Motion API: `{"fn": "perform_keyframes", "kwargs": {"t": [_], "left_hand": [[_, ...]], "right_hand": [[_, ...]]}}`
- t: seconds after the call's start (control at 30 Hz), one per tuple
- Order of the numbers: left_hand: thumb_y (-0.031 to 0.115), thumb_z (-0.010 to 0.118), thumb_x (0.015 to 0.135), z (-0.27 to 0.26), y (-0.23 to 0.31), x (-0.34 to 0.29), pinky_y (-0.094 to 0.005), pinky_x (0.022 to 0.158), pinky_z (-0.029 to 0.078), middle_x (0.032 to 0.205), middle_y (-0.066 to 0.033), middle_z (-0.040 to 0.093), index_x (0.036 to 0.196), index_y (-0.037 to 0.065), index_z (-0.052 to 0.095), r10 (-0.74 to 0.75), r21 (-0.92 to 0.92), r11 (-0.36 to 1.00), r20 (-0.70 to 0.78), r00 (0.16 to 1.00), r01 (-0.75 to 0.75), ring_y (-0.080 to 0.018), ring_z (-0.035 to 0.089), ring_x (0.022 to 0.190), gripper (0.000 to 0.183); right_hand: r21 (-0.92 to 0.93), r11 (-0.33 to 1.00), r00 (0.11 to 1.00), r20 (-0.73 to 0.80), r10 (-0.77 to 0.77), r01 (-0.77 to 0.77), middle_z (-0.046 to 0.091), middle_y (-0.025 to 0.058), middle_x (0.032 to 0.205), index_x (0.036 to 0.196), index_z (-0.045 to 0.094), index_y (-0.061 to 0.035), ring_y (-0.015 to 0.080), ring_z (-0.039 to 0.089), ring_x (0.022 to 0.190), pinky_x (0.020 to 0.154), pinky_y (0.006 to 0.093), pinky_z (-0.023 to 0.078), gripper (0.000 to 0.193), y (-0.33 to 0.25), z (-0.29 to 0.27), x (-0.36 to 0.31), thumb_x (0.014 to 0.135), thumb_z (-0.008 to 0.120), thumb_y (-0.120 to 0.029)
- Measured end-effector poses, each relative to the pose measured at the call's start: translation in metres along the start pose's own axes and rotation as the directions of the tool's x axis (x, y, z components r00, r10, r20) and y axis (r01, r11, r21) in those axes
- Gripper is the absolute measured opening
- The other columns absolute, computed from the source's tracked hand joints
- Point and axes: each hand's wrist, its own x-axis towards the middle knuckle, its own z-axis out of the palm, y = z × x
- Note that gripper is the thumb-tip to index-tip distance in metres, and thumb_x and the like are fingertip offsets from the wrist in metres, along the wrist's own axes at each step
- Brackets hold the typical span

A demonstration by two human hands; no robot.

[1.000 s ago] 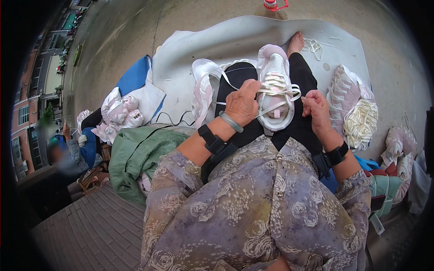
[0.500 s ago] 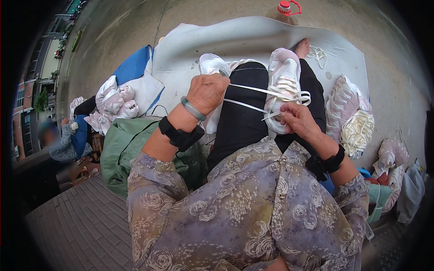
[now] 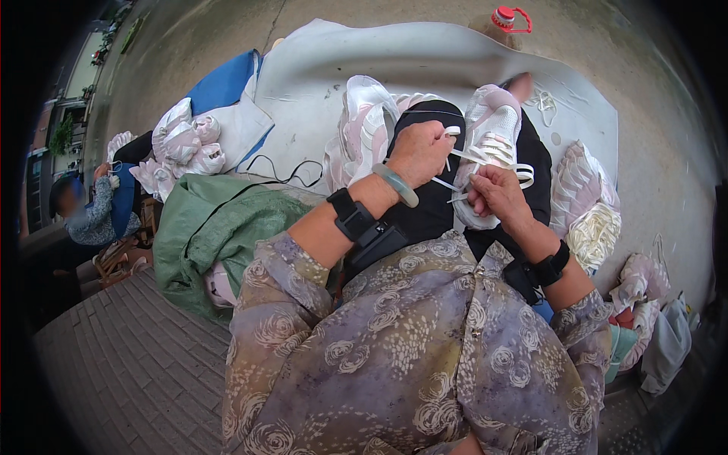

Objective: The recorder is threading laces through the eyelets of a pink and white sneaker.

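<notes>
The white-and-pink sneaker (image 3: 491, 144) rests on the person's lap, toe pointing away, with lacing judged partly done. The left hand (image 3: 418, 152) is closed on one white lace (image 3: 485, 161) end; the right hand (image 3: 494, 194) pinches the other. The next move calls for feeding a lace tip through the next open eyelet.

Soft, even daylight fell from above; shadows were faint, centre sharp, fisheye edges bent, dark and blurred.

My left hand (image 3: 418, 152) hides part of the white lace (image 3: 485, 161). The red-capped bottle (image 3: 506, 18) is cut off up top.
</notes>
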Motion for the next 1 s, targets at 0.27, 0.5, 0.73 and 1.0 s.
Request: {"fn": "perform_keyframes", "kwargs": {"t": [0.27,0.5,0.73,1.0], "left_hand": [[0.008,0.051,0.077,0.042,-0.025,0.007,-0.0224,0.034,0.035,0.054,-0.0059,0.054,0.078,0.001,0.05,-0.148,-0.2,0.969,-0.007,0.989,0.144,-0.009,0.045,0.037,0.007],[0.009,0.051,0.076,0.045,-0.025,0.008,-0.0286,0.042,0.045,0.053,-0.0086,0.057,0.076,0.0,0.053,-0.15,-0.228,0.965,-0.065,0.987,0.132,-0.0162,0.056,0.042,0.008],[0.012,0.051,0.076,0.049,-0.031,0.006,-0.0367,0.053,0.047,0.06,-0.0158,0.058,0.078,0.0,0.052,-0.036,-0.114,0.993,-0.087,0.996,0.026,-0.0277,0.06,0.053,0.013],[0.011,0.054,0.073,0.052,-0.034,0.013,-0.037,0.058,0.045,0.064,-0.0165,0.057,0.081,-0.001,0.051,0.219,0.208,0.96,-0.148,0.964,-0.186,-0.0295,0.058,0.06,0.015]], "right_hand": [[0.004,0.999,0.999,0.014,-0.052,0.052,0.055,0.0001,0.061,0.079,0.054,-0.0044,0.0044,0.047,0.043,0.04,0.0171,0.037,0.018,0.009,-0.002,0.005,0.088,0.044,-0.015],[0.034,0.997,0.998,0.002,-0.063,0.063,0.055,0.0008,0.061,0.08,0.054,-0.0044,0.0048,0.047,0.043,0.04,0.0172,0.036,0.016,0.01,-0.002,0.004,0.087,0.043,-0.013],[0.053,0.994,0.996,-0.013,-0.091,0.092,0.056,0.0014,0.062,0.082,0.053,-0.0039,0.0054,0.046,0.042,0.04,0.0177,0.037,0.013,0.016,0.001,0.007,0.087,0.044,-0.011],[0.2,0.967,0.983,-0.117,-0.138,0.16,0.056,0.0027,0.063,0.089,0.054,-0.0019,0.0073,0.05,0.042,0.038,0.0192,0.04,0.009,0.01,0.008,0.007,0.083,0.046,-0.002]]}}
